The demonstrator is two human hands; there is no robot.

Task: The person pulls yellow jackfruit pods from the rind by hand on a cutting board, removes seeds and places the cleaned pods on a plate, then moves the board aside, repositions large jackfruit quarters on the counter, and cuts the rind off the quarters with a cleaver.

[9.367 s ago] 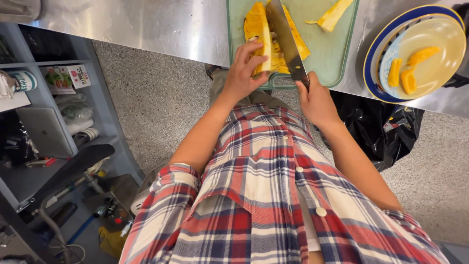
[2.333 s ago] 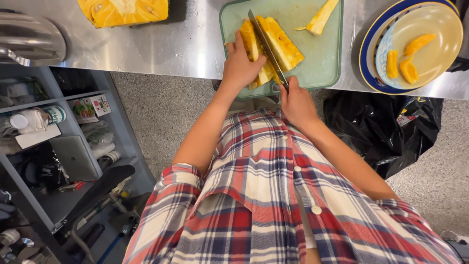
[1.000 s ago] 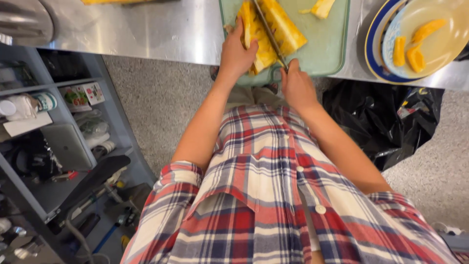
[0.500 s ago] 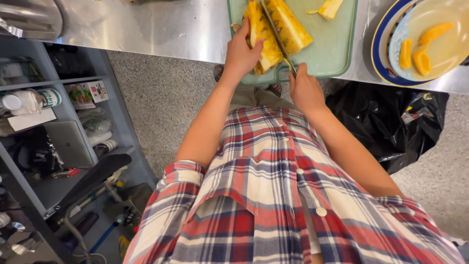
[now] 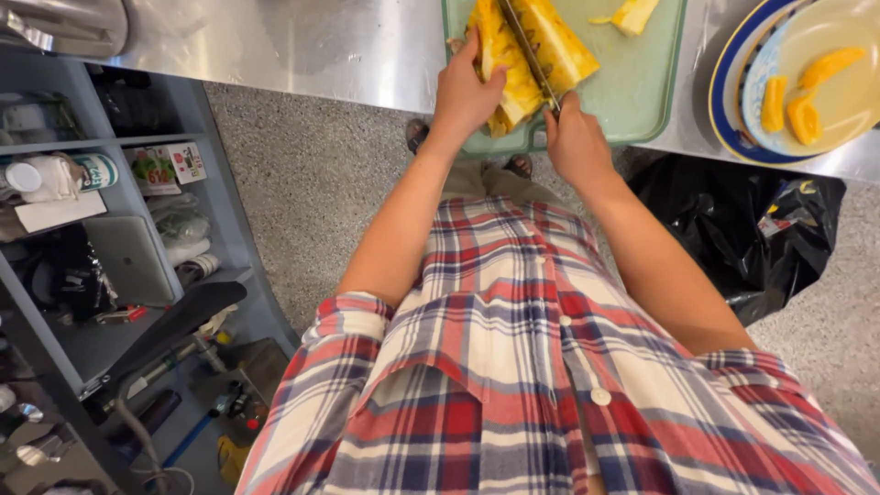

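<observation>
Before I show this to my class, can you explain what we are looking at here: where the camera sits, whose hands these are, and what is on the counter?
The camera sits on a person's head and looks straight down, so you see their plaid shirt and both arms reaching to a steel counter. No machine is involved. On a green cutting board lies a large yellow fruit. The left hand steadies it; the right hand grips a knife whose blade lies along the fruit. To the right, stacked plates hold orange slices. A black bag lies on the floor, and shelves stand at the left.
</observation>
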